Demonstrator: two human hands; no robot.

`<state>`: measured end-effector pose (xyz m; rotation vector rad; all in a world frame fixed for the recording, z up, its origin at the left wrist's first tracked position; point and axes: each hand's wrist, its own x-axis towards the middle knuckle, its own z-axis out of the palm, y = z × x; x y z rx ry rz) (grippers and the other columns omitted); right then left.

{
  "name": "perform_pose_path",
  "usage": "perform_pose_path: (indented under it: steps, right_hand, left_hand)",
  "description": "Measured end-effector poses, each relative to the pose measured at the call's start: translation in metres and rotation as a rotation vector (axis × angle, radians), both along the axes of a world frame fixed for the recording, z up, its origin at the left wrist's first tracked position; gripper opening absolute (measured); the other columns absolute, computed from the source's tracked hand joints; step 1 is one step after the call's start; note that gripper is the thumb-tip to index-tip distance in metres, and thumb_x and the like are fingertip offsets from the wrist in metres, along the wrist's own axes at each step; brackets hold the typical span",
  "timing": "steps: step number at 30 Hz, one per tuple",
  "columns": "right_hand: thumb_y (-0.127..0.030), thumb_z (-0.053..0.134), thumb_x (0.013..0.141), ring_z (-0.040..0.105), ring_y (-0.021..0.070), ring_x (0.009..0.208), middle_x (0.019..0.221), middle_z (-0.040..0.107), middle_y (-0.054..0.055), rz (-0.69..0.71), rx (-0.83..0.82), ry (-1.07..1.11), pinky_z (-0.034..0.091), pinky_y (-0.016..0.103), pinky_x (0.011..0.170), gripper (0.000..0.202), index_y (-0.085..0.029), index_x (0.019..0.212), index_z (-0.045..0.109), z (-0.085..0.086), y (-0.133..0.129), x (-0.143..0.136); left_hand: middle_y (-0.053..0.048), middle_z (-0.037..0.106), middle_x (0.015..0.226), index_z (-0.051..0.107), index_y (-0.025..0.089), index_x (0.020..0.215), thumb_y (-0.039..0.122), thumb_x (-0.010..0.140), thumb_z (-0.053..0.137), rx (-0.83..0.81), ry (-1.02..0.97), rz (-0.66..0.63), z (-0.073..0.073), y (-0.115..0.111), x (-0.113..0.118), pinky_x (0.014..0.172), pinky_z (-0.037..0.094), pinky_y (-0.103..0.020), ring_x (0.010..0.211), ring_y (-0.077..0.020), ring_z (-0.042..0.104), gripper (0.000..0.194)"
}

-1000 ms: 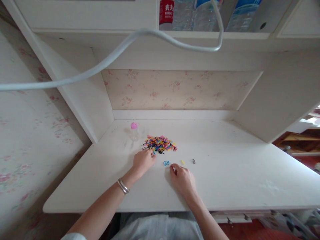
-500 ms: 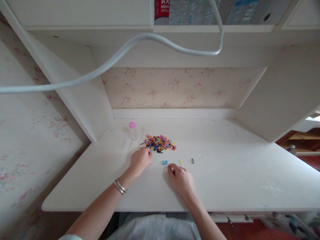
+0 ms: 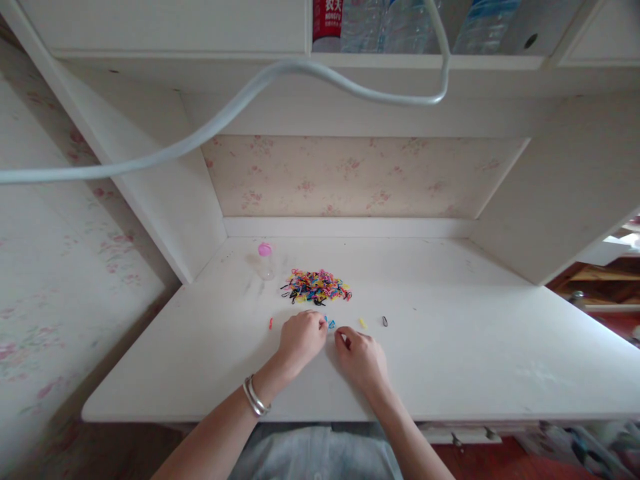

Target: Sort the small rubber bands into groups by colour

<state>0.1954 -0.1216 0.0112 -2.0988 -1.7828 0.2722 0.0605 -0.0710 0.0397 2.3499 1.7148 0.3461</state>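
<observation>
A heap of small multicoloured elastic bands lies on the white desk. In front of it, my left hand, with silver bangles on its wrist, is closed in a pinch beside the blue elastic bands, partly covering them. Whatever its fingertips hold is hidden. My right hand rests on the desk just right of the blue bands, thumb and forefinger pressed together; I cannot make out anything between them. A red band lies to the left, while a yellow band and a black band lie to the right.
A clear little jar with a pink lid stands behind and left of the heap. Side panels and a back wall enclose the desk. A white cable hangs across the upper view, below bottles on a shelf.
My left hand has moved from the heap's front edge rightward and nearer to me, to the blue bands. The red band now shows at the left. My right hand has stayed put.
</observation>
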Motion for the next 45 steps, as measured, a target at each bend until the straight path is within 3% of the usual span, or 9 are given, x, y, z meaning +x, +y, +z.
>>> perform_pose_path:
  steps: [7,16,20,24,28,31,34,39,45]
  right_hand:
    - [-0.033,0.04,0.088,0.063,0.0129,0.066,0.075,0.07,0.0,0.014,-0.001,0.014,0.031,0.02,0.054,0.029,-0.031,0.089,0.069,0.001,0.0,0.0]
    - [-0.033,0.041,0.088,0.063,0.0129,0.067,0.074,0.07,0.0,0.012,0.001,0.022,0.031,0.02,0.055,0.028,-0.029,0.088,0.069,0.0,0.0,0.001]
    - [-0.034,0.04,0.088,0.063,0.0132,0.067,0.075,0.07,0.0,0.002,0.017,0.042,0.032,0.02,0.055,0.029,-0.03,0.089,0.069,0.0,0.0,0.0]
    - [-0.036,0.038,0.088,0.062,0.0126,0.064,0.072,0.069,0.0,-0.02,0.038,0.155,0.036,0.019,0.057,0.032,-0.028,0.091,0.069,-0.003,0.001,0.002]
    - [-0.04,0.037,0.087,0.059,0.0121,0.059,0.065,0.067,-0.001,-0.043,0.036,0.265,0.036,0.019,0.054,0.036,-0.025,0.092,0.07,0.004,0.011,0.013]
    - [-0.041,0.041,0.087,0.06,0.012,0.061,0.066,0.067,-0.001,0.025,0.01,0.171,0.036,0.02,0.057,0.033,-0.028,0.092,0.071,0.02,0.027,0.023]
    - [-0.04,0.043,0.086,0.063,0.0142,0.073,0.081,0.07,0.0,0.143,-0.053,-0.017,0.038,0.021,0.063,0.03,-0.032,0.095,0.071,0.036,0.049,0.026]
    - [-0.039,0.052,0.082,0.063,0.0168,0.088,0.095,0.07,-0.002,0.315,-0.212,-0.185,0.041,0.024,0.071,0.023,-0.037,0.095,0.071,0.041,0.083,0.017]
    - [-0.042,0.056,0.08,0.062,0.0166,0.09,0.095,0.07,-0.002,0.353,-0.249,-0.216,0.041,0.024,0.074,0.019,-0.037,0.091,0.071,0.037,0.099,0.007]
  left_hand:
    - [-0.005,0.069,0.101,0.066,0.025,0.103,0.03,0.088,0.045,-0.011,-0.021,-0.015,-0.005,-0.002,0.002,0.075,0.045,-0.027,0.089,-0.0182,0.064,0.026]
    - [-0.006,0.068,0.107,0.068,0.024,0.098,0.03,0.087,0.047,-0.031,-0.022,-0.019,-0.002,-0.003,0.005,0.076,0.046,-0.027,0.091,-0.018,0.064,0.024]
    - [-0.006,0.071,0.099,0.069,0.024,0.092,0.033,0.087,0.047,-0.025,-0.026,-0.022,0.003,-0.006,0.002,0.073,0.045,-0.026,0.087,-0.0181,0.064,0.025]
    - [-0.005,0.071,0.089,0.069,0.023,0.082,0.038,0.089,0.043,0.009,-0.075,-0.028,0.016,-0.007,-0.022,0.068,0.042,-0.024,0.08,-0.0164,0.064,0.031]
    - [-0.002,0.071,0.084,0.068,0.024,0.084,0.037,0.087,0.043,0.045,-0.211,0.031,0.021,-0.01,-0.07,0.066,0.041,-0.022,0.074,-0.0145,0.063,0.028]
    - [0.0,0.07,0.078,0.068,0.022,0.083,0.041,0.087,0.041,0.005,-0.316,0.063,0.009,-0.019,-0.106,0.063,0.042,-0.021,0.069,-0.0134,0.061,0.033]
    - [0.001,0.068,0.071,0.067,0.021,0.081,0.044,0.086,0.041,-0.071,-0.404,0.101,-0.009,-0.029,-0.129,0.06,0.043,-0.021,0.065,-0.013,0.06,0.035]
    - [0.0,0.069,0.076,0.067,0.021,0.083,0.044,0.086,0.041,-0.066,-0.482,0.14,-0.029,-0.038,-0.138,0.065,0.047,-0.022,0.07,-0.0147,0.062,0.034]
    - [0.0,0.068,0.076,0.066,0.023,0.083,0.04,0.087,0.04,-0.031,-0.429,0.084,-0.028,-0.037,-0.138,0.065,0.045,-0.022,0.068,-0.014,0.061,0.032]
